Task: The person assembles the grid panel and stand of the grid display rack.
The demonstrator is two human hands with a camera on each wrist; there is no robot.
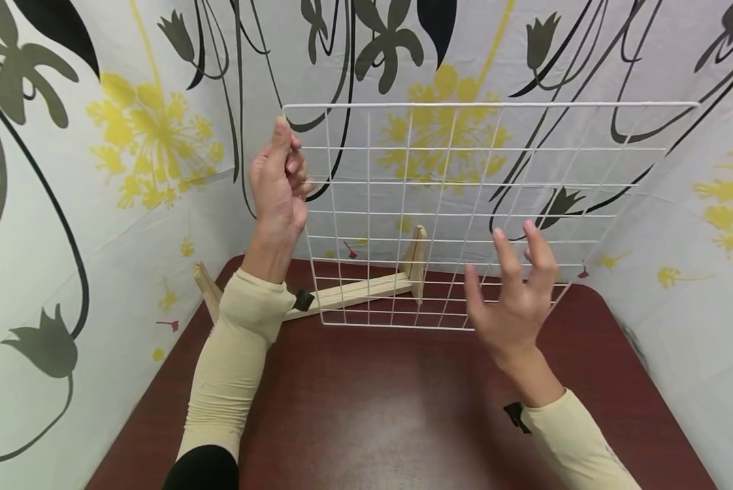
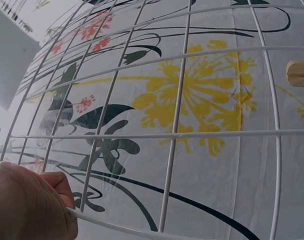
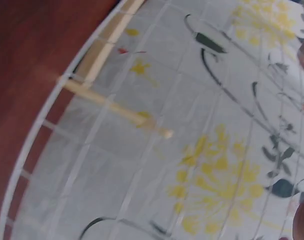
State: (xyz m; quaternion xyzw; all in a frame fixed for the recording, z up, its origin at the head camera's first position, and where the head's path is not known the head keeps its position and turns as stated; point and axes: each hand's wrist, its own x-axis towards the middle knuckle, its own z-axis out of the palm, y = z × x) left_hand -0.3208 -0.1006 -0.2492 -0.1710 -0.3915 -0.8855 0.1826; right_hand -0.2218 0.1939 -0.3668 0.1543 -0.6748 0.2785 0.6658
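A white wire grid panel (image 1: pixel 489 105) is held up, tilted, above the table. My left hand (image 1: pixel 280 180) grips its left edge near the top corner, the thumb pointing up; the left wrist view also shows that hand (image 2: pixel 34 202) curled on the edge wire. Fingers spread, my right hand (image 1: pixel 519 299) is at the panel's lower right part, on the near side. Whether it touches the wires I cannot tell. Behind the grid, a wooden stand (image 1: pixel 366 290) with a long bar and upright end pieces rests on the table, partly hidden by the left forearm.
The dark red table (image 1: pixel 372 395) extends below the hands. White cloth walls (image 1: pixel 176 156) with grey, black and yellow flower prints surround its back and sides. Each sleeve carries a small black clip (image 1: pixel 303 300) near the wrist.
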